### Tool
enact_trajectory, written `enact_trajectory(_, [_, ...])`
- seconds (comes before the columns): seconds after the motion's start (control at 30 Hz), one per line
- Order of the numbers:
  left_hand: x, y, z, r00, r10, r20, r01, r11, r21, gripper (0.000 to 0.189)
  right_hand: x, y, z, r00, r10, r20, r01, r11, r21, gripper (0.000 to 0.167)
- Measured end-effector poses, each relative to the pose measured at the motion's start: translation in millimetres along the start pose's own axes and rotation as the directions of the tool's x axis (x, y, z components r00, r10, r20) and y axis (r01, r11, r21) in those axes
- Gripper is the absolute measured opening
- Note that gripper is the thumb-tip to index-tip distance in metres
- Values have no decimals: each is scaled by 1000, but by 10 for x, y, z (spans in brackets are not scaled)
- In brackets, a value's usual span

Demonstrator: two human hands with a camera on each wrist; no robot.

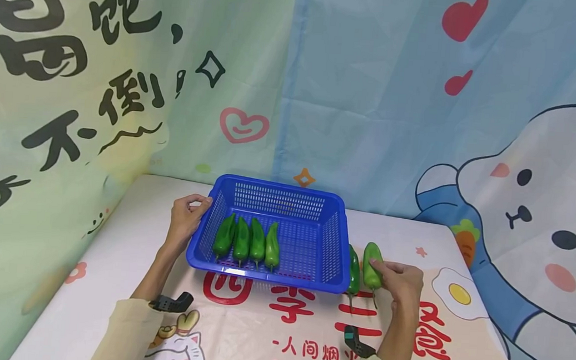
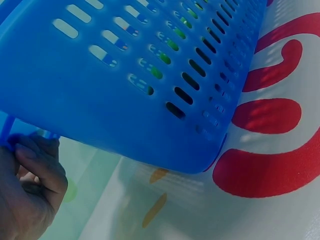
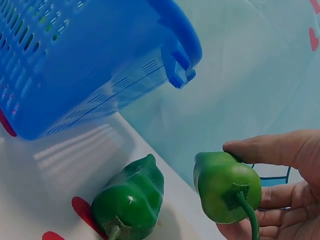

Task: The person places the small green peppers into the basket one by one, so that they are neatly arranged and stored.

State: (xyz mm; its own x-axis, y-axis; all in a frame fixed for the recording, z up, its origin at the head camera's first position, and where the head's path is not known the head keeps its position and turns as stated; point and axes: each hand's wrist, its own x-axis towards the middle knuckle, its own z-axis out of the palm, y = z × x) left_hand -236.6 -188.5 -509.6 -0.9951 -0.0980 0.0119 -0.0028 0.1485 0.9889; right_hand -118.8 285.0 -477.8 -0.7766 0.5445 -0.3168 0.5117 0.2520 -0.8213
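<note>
A blue plastic basket (image 1: 271,280) stands on the table, with several green peppers (image 1: 241,241) side by side in its left half. My left hand (image 1: 186,220) grips the rim at the basket's left side; in the left wrist view its fingers curl at the edge. Between thumb and fingers, my right hand (image 1: 403,282) holds a light green pepper (image 3: 225,187) by its side, stem toward me. A darker green pepper (image 3: 131,200) lies on the table between the basket's right wall and the held pepper. The basket's rim partly covers it in the head view.
A printed cloth (image 1: 307,329) with red lettering covers the table. Behind it hangs a patterned curtain (image 1: 354,95) in green and blue, close to the table's back edge. Each wrist wears a small black device (image 1: 174,302).
</note>
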Motion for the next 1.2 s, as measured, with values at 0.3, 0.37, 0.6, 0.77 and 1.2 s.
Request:
enact_trajectory(0.3, [-17, -23, 10, 1000, 18, -6, -18, 1000, 5, 40, -61, -68, -25, 1000, -14, 4, 14, 1000, -12, 61])
enact_trajectory(0.37, [-25, -20, 14, 1000, 22, -9, -22, 1000, 8, 40, -68, -76, -29, 1000, -18, 9, 18, 1000, -9, 62])
enact_trajectory(0.6, [-50, 22, 28, 999, 50, -13, -50, 999, 8, 41, -89, -110, -29, 997, -53, 60, 51, 998, 27, 65])
enact_trajectory(0.77, [-57, 36, 42, 998, 56, -16, -55, 998, 14, 42, -114, -155, -26, 994, -77, 80, 74, 997, 37, 67])
enact_trajectory(1.2, [-63, 20, 22, 998, 55, -19, -55, 998, 17, 41, -190, -267, 5, 994, -64, 93, 56, 995, 82, 68])
